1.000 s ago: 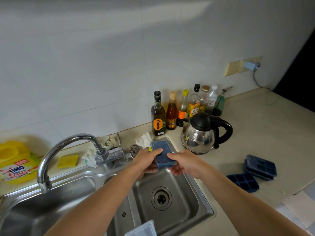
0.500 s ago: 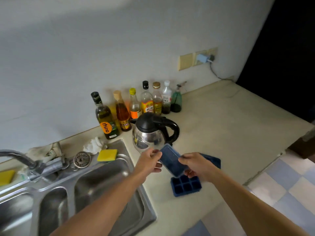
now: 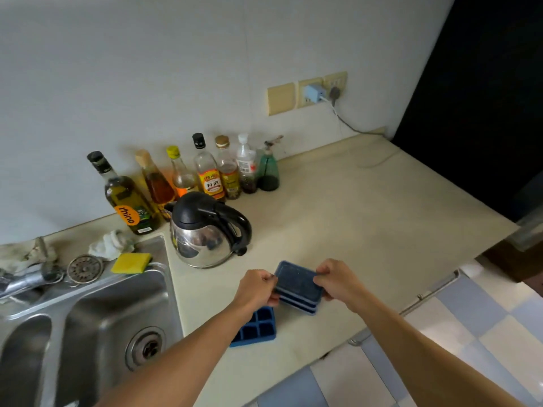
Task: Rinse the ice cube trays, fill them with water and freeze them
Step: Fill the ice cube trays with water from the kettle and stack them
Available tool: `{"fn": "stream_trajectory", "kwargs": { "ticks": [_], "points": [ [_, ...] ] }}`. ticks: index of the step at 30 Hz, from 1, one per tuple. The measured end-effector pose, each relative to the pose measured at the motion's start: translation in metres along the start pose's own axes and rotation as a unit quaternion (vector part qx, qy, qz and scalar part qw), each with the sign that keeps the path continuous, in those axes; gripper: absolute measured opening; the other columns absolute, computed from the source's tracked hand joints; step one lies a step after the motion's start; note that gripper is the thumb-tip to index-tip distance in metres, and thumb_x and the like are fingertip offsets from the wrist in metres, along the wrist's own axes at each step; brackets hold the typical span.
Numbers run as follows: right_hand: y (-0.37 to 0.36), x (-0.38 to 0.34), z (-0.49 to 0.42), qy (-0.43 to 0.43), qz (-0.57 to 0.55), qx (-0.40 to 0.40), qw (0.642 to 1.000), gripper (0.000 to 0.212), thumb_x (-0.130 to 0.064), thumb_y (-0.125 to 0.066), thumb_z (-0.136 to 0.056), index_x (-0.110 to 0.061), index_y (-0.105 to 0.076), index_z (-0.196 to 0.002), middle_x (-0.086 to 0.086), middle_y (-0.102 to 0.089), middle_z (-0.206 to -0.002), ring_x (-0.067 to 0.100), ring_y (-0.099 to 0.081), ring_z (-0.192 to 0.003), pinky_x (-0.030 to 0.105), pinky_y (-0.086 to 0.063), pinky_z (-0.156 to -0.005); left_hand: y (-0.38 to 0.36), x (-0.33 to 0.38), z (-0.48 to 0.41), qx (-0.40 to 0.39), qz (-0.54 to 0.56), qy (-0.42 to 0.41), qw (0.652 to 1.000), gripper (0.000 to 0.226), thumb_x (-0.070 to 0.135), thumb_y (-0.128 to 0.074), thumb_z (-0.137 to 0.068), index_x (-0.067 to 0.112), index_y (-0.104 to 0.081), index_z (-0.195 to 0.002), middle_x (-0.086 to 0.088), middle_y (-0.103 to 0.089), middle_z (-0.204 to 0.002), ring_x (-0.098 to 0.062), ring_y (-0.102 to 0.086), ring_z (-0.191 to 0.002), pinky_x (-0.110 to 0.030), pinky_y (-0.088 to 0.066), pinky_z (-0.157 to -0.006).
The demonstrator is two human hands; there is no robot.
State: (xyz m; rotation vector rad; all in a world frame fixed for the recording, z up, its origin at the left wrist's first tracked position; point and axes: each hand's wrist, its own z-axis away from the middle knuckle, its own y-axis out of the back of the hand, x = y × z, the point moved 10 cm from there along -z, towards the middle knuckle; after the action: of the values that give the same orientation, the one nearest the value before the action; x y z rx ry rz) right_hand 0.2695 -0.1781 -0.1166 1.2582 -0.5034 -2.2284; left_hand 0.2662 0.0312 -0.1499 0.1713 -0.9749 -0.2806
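Observation:
A stack of dark blue ice cube trays [image 3: 296,289] lies on the cream counter [image 3: 367,224] in front of the kettle. The top tray lies bottom up on the stack. My left hand [image 3: 258,289] grips its left end and my right hand [image 3: 338,284] grips its right end. Another blue tray [image 3: 258,327] sits open side up just in front, partly hidden under my left forearm. The double steel sink [image 3: 97,327] is at the lower left.
A steel kettle [image 3: 205,230] with a black handle stands behind the trays. Several bottles [image 3: 205,174] line the wall. A yellow sponge [image 3: 130,262], a strainer [image 3: 85,268] and a rag [image 3: 110,245] sit by the sink. The counter's front edge runs close below the trays.
The view swung right from the sink to the counter. Both hands carried the blue tray from over the sink and set it on the stack by the kettle.

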Motion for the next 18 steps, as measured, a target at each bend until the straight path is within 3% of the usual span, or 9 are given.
{"fn": "stream_trajectory", "kwargs": {
  "ticks": [8,11,14,18],
  "points": [
    [-0.010,0.007,-0.006,0.025,0.053,-0.012,0.998,0.014,0.000,-0.058,-0.090,-0.005,-0.068,-0.098,0.014,-0.069,-0.085,0.028,-0.067,-0.075,0.041,-0.058,-0.071,0.004,-0.003,0.004,0.038,-0.032,-0.008,0.999,0.009,0.014,-0.061,-0.098,0.008,-0.068,-0.099,-0.015,-0.074,-0.085,-0.027,-0.076,-0.073,-0.036,-0.065,-0.065],
    [-0.010,0.006,-0.007,0.030,0.098,-0.001,0.995,0.017,-0.006,-0.057,-0.094,-0.004,-0.065,-0.109,0.018,-0.069,-0.102,0.034,-0.070,-0.086,0.047,-0.060,-0.076,0.002,-0.005,0.004,0.023,-0.039,-0.006,0.999,0.011,0.018,-0.060,-0.099,0.011,-0.067,-0.102,-0.014,-0.075,-0.088,-0.026,-0.075,-0.076,-0.032,-0.063,-0.062],
    [0.000,-0.005,0.002,0.070,0.191,0.074,0.976,0.031,-0.024,-0.058,-0.100,-0.010,-0.055,-0.129,0.010,-0.052,-0.126,0.029,-0.062,-0.102,0.034,-0.050,-0.079,0.006,-0.006,0.005,0.023,-0.045,-0.013,0.999,0.014,0.025,-0.059,-0.100,0.014,-0.067,-0.101,-0.010,-0.075,-0.086,-0.023,-0.075,-0.075,-0.029,-0.060,-0.059],
    [-0.007,-0.049,0.028,0.200,0.209,0.147,0.946,0.018,-0.030,-0.053,-0.103,-0.016,-0.057,-0.112,0.002,-0.052,-0.110,0.020,-0.055,-0.090,0.032,-0.047,-0.073,0.050,-0.012,0.013,0.130,-0.069,-0.042,0.988,0.019,0.031,-0.059,-0.099,0.016,-0.068,-0.091,-0.002,-0.072,-0.081,-0.016,-0.068,-0.066,-0.021,-0.050,-0.054]
  ]
}}
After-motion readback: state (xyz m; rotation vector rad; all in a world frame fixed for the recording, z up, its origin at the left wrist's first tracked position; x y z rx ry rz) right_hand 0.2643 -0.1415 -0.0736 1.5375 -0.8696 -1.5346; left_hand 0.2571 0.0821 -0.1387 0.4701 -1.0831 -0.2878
